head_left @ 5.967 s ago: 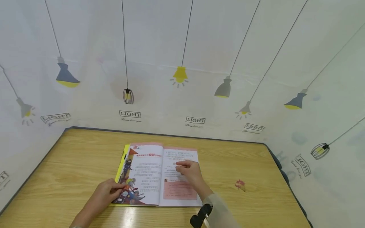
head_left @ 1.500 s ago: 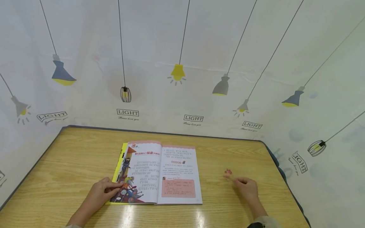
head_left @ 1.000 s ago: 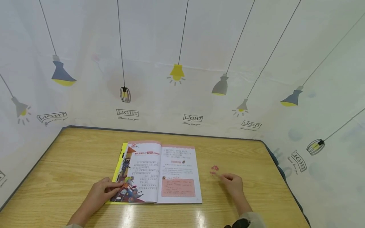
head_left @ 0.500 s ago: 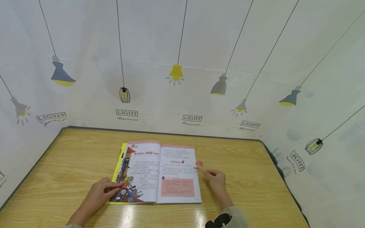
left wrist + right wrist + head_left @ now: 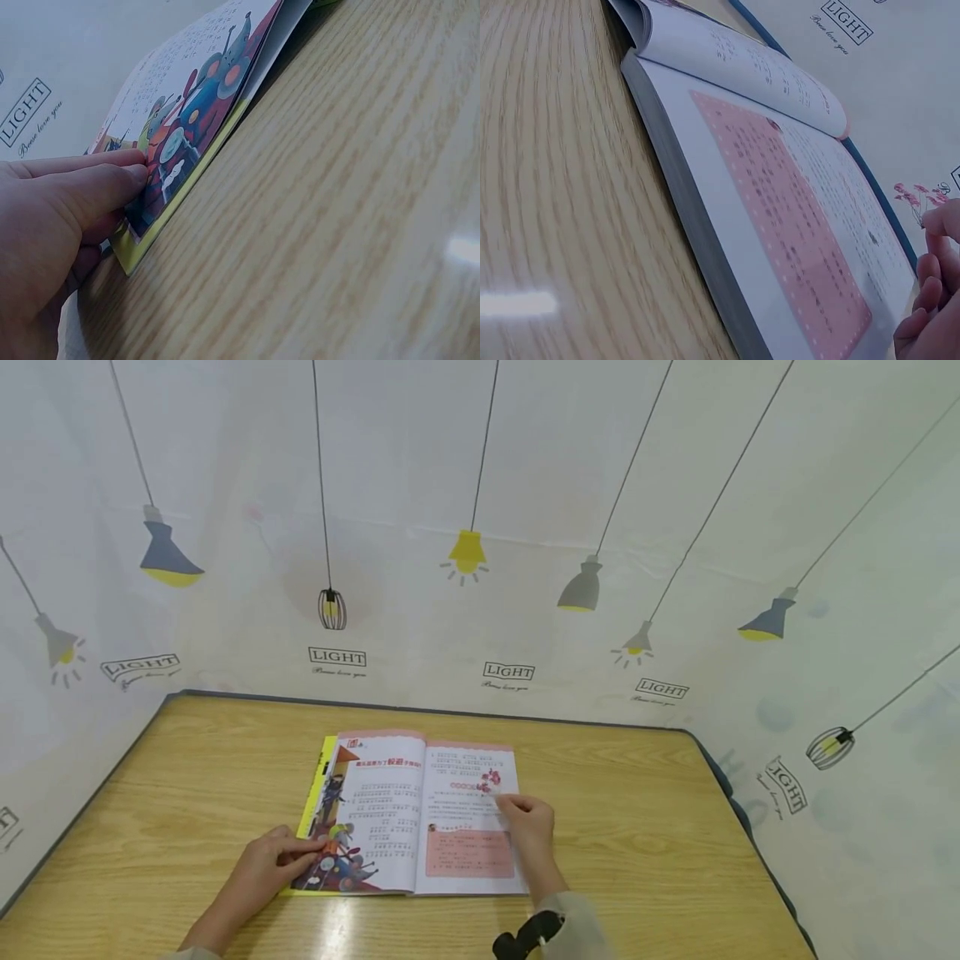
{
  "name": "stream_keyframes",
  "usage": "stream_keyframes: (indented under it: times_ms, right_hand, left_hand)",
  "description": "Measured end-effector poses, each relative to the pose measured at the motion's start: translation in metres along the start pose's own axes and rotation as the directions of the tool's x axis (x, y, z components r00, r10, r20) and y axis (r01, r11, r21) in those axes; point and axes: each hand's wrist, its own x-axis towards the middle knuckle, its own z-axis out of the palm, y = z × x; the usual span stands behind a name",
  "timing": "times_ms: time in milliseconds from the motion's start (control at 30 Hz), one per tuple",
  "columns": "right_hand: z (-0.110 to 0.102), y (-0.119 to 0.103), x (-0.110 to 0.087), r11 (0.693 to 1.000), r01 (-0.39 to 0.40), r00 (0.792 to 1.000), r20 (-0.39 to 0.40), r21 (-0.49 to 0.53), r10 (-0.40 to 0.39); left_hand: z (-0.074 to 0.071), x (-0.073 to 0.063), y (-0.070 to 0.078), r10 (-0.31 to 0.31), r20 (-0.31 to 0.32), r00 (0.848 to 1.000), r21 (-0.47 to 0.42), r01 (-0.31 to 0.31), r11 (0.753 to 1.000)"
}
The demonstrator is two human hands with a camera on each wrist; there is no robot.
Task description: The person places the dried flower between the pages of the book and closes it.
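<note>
An open book [image 5: 459, 812] with an illustrated left page lies on the wooden table. My left hand [image 5: 262, 864] holds its left edge near the lower corner; in the left wrist view the thumb lies on the illustrated page [image 5: 187, 135], with other fingers curled at the edge. My right hand [image 5: 531, 831] pinches a small pink flower sprig [image 5: 491, 779] between thumb and fingertips, over the upper part of the right page. In the right wrist view the sprig [image 5: 911, 199] shows pink blossoms on thin stems, beyond the pink text box [image 5: 772, 217].
The wooden table [image 5: 637, 827] has a dark blue edge [image 5: 420, 708]. Behind it and along both sides stands a pale curtain [image 5: 390, 485] printed with hanging lamps. A black strap device [image 5: 528, 935] sits on my right wrist.
My right hand has carried the pink flower sprig leftward from the table on the right, past the book's right edge, to above the right page. My left hand has stayed on the book.
</note>
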Motion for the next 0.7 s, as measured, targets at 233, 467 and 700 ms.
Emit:
stream_keyframes:
  times_ms: [233,467,700]
  right_hand:
    - [0.021,-0.004,-0.009,1.0,-0.016,0.999,-0.03,0.015,0.016]
    - [0.039,0.0,-0.015,0.997,0.001,0.991,-0.133,-0.076,-0.011]
    - [0.051,0.007,-0.02,0.969,0.025,0.966,-0.244,-0.246,-0.087]
  left_hand:
    - [0.0,0.0,0.0,-0.035,0.028,0.999,-0.018,0.035,0.999]
    - [0.0,0.0,0.0,-0.024,0.025,0.999,-0.015,0.025,1.0]
    - [0.001,0.0,-0.001,-0.011,0.009,1.0,-0.014,0.011,1.0]
